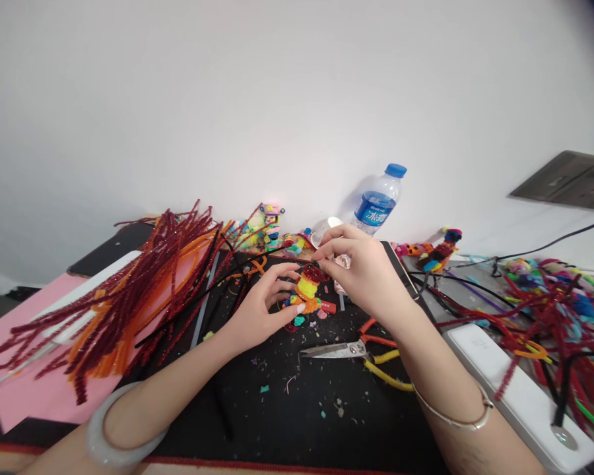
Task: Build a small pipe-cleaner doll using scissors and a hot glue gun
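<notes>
My left hand (266,305) is closed around the lower part of a small pipe-cleaner figure (307,286), thumb in front. The figure has a dark red top, a yellow middle and an orange lower part with bits of blue. Above it my right hand (359,264) pinches a thin dark red pipe cleaner (297,258) close to the red top. Whether that strand joins the figure I cannot tell. Below my right hand, scissors (339,350) with red and yellow handles lie on the black mat (277,422), blades pointing left.
Dark red and orange pipe cleaners (143,284) are heaped at left. Finished figures (271,221), a white cup (324,229) and a water bottle (377,201) stand by the wall. At right are a white power bank-like box (515,396), cables and tangled pipe cleaners (549,323). Scraps litter the mat.
</notes>
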`<state>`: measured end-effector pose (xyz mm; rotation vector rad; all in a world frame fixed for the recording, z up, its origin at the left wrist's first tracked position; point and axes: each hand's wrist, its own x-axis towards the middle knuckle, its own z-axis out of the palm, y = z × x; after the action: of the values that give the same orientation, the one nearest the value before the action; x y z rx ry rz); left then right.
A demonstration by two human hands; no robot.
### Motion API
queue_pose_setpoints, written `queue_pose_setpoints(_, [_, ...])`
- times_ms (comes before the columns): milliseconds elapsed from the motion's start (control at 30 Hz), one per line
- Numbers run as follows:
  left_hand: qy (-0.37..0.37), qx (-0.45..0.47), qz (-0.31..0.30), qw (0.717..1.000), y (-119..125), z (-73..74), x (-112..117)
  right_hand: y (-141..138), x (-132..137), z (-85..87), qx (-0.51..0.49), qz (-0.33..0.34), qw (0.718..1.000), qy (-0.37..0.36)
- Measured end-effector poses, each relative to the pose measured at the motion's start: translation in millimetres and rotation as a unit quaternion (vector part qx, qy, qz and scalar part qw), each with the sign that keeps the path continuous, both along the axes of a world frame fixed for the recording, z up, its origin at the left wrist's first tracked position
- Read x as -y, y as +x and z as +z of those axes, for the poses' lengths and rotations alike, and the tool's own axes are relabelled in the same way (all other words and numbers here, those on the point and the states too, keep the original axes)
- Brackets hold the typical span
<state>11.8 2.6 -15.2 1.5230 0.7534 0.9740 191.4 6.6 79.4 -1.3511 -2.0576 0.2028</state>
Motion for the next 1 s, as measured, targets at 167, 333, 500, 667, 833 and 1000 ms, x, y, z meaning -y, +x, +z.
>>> queue_pose_setpoints(167, [-0.001, 0.002, -0.002, 1.000, 0.0, 1.0, -0.6, 3.6, 0.8, 3.2, 0.004, 0.016, 1.000, 0.003])
queue_pose_setpoints(333, [0.003, -0.002, -0.002, 1.000, 0.1, -0.3, -0.9, 4.0, -1.2, -1.1, 0.020, 0.035, 0.999, 0.016])
queue_pose_setpoints(500, [0.001, -0.004, -0.003, 1.000, 0.2, -0.2, -0.3, 3.2, -2.7, -3.8, 0.030, 0.035, 0.999, 0.011])
queue_pose_setpoints(667, [-0.003, -0.005, -0.003, 1.000, 0.8, 1.9, -0.2, 2.7, -3.4, -5.4, 0.031, 0.041, 0.999, 0.011])
queue_pose_setpoints(833, [-0.004, -0.006, -0.006, 1.000, 0.7, 1.6, -0.4, 1.9, -2.9, -4.8, 0.033, 0.038, 0.999, 0.008])
queue_pose_setpoints(1000, [0.001, -0.005, -0.005, 1.000, 0.0, 0.1, -0.8, 4.5, -1.1, 0.9, 0.026, 0.029, 0.999, 0.013])
